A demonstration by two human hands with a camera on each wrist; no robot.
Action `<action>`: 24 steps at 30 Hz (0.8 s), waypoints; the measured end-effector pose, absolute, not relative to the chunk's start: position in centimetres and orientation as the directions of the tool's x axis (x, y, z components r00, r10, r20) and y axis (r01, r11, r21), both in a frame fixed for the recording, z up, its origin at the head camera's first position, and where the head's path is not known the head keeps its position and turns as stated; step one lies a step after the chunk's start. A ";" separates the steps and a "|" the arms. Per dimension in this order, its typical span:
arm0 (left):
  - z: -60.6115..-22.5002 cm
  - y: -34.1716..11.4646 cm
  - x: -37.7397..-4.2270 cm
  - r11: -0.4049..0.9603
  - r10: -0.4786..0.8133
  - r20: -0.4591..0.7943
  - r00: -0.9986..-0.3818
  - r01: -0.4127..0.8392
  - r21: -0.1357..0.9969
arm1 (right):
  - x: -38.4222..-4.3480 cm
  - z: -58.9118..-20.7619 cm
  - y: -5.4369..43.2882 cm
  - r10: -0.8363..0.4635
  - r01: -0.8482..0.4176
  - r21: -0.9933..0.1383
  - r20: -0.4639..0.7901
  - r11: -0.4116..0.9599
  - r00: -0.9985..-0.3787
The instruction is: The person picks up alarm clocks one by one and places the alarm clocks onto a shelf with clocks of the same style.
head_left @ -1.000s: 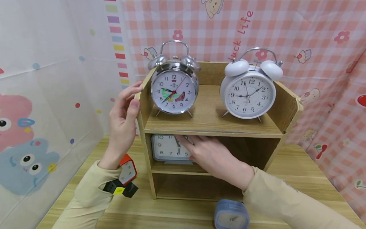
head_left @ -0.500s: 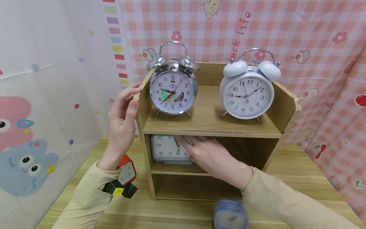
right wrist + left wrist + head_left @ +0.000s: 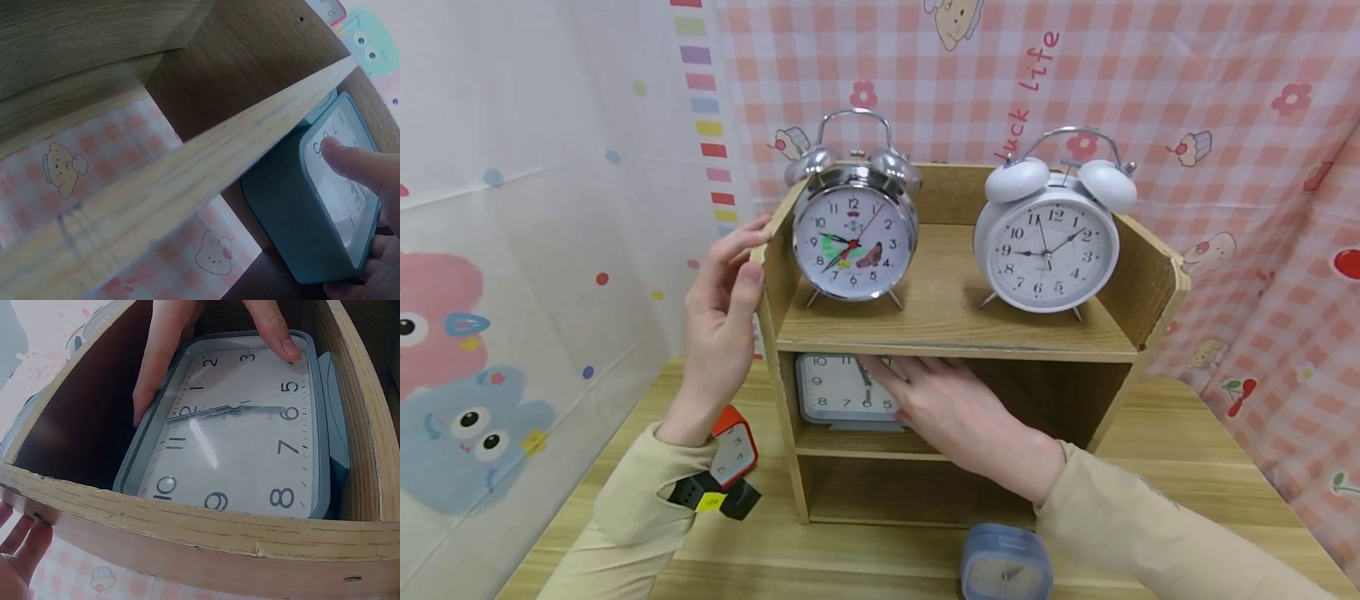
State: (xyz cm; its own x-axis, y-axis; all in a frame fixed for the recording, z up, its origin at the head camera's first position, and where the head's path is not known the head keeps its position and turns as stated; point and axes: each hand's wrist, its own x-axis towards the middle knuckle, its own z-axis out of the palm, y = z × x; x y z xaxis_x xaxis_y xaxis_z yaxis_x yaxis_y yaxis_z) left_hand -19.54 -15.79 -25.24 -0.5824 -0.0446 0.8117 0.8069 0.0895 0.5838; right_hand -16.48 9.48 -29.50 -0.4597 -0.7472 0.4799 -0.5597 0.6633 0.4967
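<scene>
Right hand [image 3: 951, 408], its grip closed on a blue-grey rectangular desk clock [image 3: 845, 390], thumb upon the dial; the clock stands upright at the left of the middle shelf in a light-brown wooden shelf unit [image 3: 955, 346]; left hand [image 3: 718, 317], grip relaxed and unclosed, touches the unit's left side panel.

Wooden table [image 3: 835, 562] under red clock [image 3: 735, 450], blue clock [image 3: 1006, 567], shelf unit [image 3: 947, 329] bearing silver clock [image 3: 856, 242], white clock [image 3: 1048, 254], grey clock [image 3: 838, 390]

You are seemingly working in a small, staged, booth-like setting, since pink-and-white checked printed cloth [image 3: 1187, 75] and white cartoon-printed cloth [image 3: 572, 250] are hanging around a pale wood-grain table [image 3: 1210, 450].
</scene>
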 end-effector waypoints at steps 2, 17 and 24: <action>-25.2 -15.8 -19.5 0.092 -0.046 0.812 -0.582 0.807 0.584 | -16.4 -29.5 9.5 -0.741 -0.557 0.490 0.482 0.670 -0.468; -25.1 -15.7 -19.4 0.100 -0.043 0.814 -0.579 0.808 0.580 | -14.8 -30.0 9.7 -0.751 -0.625 0.428 0.472 0.653 -0.462; -25.2 -15.9 -19.5 0.102 -0.041 0.816 -0.577 0.810 0.578 | -13.4 -30.5 10.2 -0.776 -0.668 0.425 0.488 0.611 -0.400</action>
